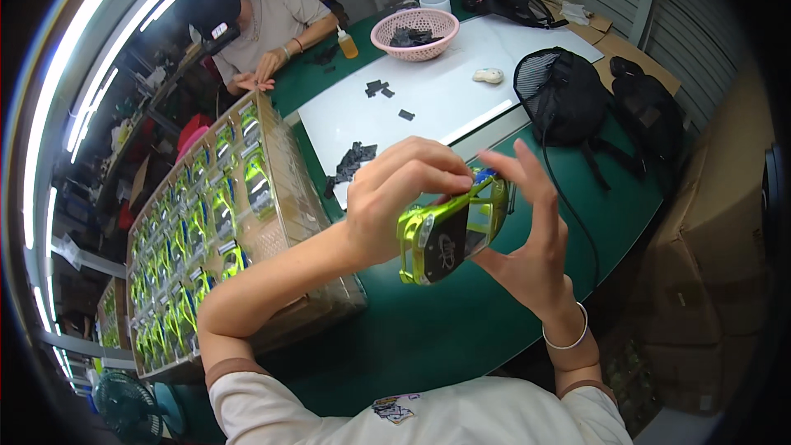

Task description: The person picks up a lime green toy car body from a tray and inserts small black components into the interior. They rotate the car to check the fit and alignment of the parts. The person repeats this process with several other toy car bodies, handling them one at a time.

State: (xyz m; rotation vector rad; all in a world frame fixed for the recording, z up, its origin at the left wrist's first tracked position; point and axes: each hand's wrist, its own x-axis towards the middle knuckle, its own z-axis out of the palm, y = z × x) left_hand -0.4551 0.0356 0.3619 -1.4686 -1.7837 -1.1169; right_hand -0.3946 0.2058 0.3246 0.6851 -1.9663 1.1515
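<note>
Hands first, as I see it from my remote seat. Left hand [404, 185] pinches the upper rim of a lime-green framed piece [455, 229], thumb and fingers closed near a blue part [484, 175]. Right hand [535, 231] spread wide round the other end, index finger raised, thumb by the lower edge; can't tell whether that thumb bears on it. Piece is held up in the air, on the near side of the white board [445, 111], tilted, dark panel [445, 249] toward me.

Handling, my reading: light, with a stiff shell, probably moulded plastic. Glossy, so a loose pinch could skid. I'd take the green rim from opposite sides and keep pressure off the dark panel, which I'd expect to mark first.

Outward: loose black pieces [356, 161] at the board's near-left edge; pink basket [414, 48] at its far edge; black mesh backpack [564, 103] at its right. Left of the board, a carton [288, 189] with rows of similar green pieces [222, 210], a co-worker's hands [268, 64] at its far corner. Green bench [461, 321] under the board.
</note>
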